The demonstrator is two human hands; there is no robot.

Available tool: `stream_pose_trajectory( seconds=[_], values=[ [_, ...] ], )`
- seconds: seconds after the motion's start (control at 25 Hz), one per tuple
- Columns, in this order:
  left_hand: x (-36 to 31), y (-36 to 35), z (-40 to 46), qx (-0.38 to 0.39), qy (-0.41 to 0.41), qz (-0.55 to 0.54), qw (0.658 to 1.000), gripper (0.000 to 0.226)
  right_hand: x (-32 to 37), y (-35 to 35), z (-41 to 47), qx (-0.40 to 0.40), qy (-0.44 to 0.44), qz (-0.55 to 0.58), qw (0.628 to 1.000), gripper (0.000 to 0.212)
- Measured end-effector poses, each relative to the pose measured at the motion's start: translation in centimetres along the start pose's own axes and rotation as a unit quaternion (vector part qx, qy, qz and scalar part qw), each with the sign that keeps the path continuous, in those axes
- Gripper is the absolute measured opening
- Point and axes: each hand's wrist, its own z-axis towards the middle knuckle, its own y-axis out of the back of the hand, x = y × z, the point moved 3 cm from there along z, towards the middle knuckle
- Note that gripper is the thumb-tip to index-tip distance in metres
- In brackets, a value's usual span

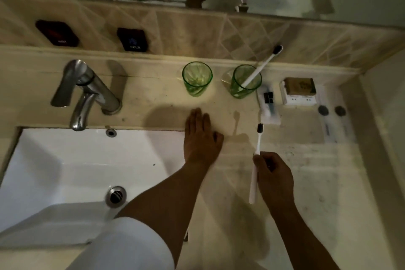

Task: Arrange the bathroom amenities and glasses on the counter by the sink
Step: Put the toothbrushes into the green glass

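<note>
Two green glasses stand near the back of the counter. The left glass (196,78) is empty. The right glass (246,81) holds a white toothbrush (263,66) that leans right with its dark bristles up. My right hand (272,176) grips a second white toothbrush (256,160) by its handle, dark bristles pointing away, in front of the right glass. My left hand (200,138) lies flat on the counter (295,182) with fingers together, in front of the left glass, holding nothing.
A steel faucet (85,92) stands over the white sink (65,171) at left. Right of the glasses lie a white sachet (268,105), a small brown-topped box (299,91) and two flat packets (335,120). Hot and cold plates sit on the tiled backsplash.
</note>
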Motion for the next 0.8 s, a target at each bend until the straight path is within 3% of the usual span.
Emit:
stream_pose_trajectory(
  seconds=[0.28, 0.48, 0.56, 0.64, 0.8],
  values=[
    [-0.1, 0.5, 0.0, 0.012, -0.001, 0.006, 1.000, 0.064, 2.7, -1.4, 2.1, 0.024, 0.003, 0.007, 1.000, 0.013],
    [3.6, 2.5, 2.3, -0.002, -0.084, 0.031, 0.996, 0.048, 8.0, -2.4, 6.7, 0.013, 0.041, 0.054, 0.998, 0.010],
    [6.8, 3.8, 3.9, -0.023, -0.068, 0.055, 0.996, 0.042, 10.6, -3.4, 8.3, 0.017, 0.067, 0.088, 0.994, 0.002],
    [9.6, 5.2, 5.5, -0.050, -0.040, 0.089, 0.994, 0.036, 12.4, -4.5, 9.4, 0.024, 0.088, 0.114, 0.989, 0.008],
    [12.0, 6.9, 10.3, -0.034, -0.013, 0.149, 0.988, 0.039, 14.2, -6.3, 10.5, 0.034, 0.084, 0.187, 0.978, 0.005]
  ],
)
